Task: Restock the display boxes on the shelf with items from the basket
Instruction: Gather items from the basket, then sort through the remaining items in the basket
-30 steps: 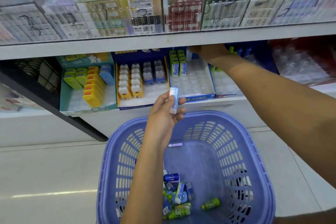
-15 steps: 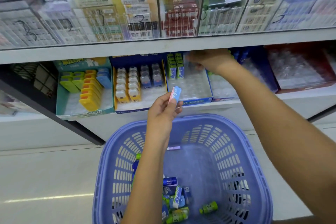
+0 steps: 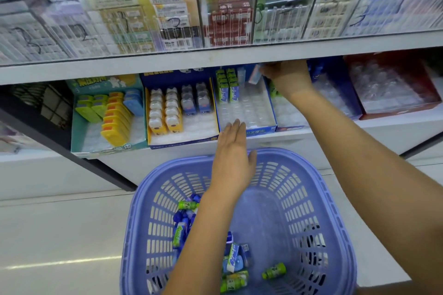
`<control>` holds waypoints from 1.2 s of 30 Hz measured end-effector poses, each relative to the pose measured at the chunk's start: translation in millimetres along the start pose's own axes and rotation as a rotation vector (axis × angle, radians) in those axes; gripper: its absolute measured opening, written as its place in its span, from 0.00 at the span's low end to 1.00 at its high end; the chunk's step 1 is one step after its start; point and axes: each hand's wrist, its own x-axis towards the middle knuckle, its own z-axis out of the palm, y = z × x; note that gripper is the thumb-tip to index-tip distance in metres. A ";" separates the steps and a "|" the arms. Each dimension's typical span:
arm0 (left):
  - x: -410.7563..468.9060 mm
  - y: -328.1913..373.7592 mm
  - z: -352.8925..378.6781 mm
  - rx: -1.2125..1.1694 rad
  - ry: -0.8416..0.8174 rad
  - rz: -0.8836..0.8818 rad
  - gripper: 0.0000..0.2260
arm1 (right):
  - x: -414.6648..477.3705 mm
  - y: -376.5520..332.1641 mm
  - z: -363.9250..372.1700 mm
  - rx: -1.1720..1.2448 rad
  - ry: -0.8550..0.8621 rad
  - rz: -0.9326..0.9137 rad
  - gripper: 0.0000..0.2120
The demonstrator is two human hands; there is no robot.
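A purple basket [image 3: 318,175] sits below the shelf with several small blue and green packs [image 3: 233,262] at its bottom. On the shelf, a blue display box [image 3: 262,130] holds a clear tray with two short rows of green-blue packs [image 3: 227,85] at the back. My right hand [image 3: 286,75] reaches under the upper shelf and pinches a small pale pack [image 3: 254,75] over the back of that tray. In front of the box's near edge my left hand [image 3: 233,154] hovers above the basket, fingers straight, holding nothing.
Left of the blue box stand a box of yellow and blue bear-shaped items [image 3: 167,112] and a teal box of yellow, green and blue cases [image 3: 112,115]. Right are a blue box [image 3: 335,93] and a red box [image 3: 395,88] with clear trays. The upper shelf edge [image 3: 215,57] overhangs closely.
My left hand no longer holds the small blue-white pack and has opened flat. My right hand now pinches a pale pack at the back of the blue box.
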 end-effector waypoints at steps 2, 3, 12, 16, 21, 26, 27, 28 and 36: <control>-1.6 -2.7 0.9 0.027 -0.005 0.015 0.29 | 5.3 4.0 10.6 0.042 -0.032 0.005 0.09; -1.8 -4.1 0.5 0.022 -0.008 0.018 0.29 | 7.2 6.2 15.8 0.050 -0.046 -0.005 0.11; -3.8 -10.0 4.8 -0.037 -0.007 0.035 0.30 | 27.1 14.6 35.9 -0.158 -0.267 -0.084 0.10; -1.8 -16.0 5.5 -0.079 -0.027 0.054 0.29 | 26.2 11.4 39.1 -0.221 -0.246 -0.099 0.10; -12.8 -23.9 -15.2 -0.455 0.248 0.009 0.11 | 9.3 -12.0 19.3 -0.415 -0.321 -0.136 0.15; -18.9 -64.3 -13.1 -0.391 0.172 -0.244 0.06 | -78.3 -13.5 22.8 -0.143 -0.544 -0.110 0.07; -20.8 -75.7 -5.5 -0.314 0.100 -0.305 0.06 | -95.9 -7.8 33.4 -0.168 -0.671 -0.096 0.07; -24.3 -86.6 3.3 -0.253 0.027 -0.369 0.06 | -111.5 1.0 47.0 -0.230 -0.778 -0.081 0.08; -94.6 -158.2 80.3 0.009 -0.462 -0.736 0.17 | -209.8 94.6 154.7 -0.368 -1.149 0.150 0.20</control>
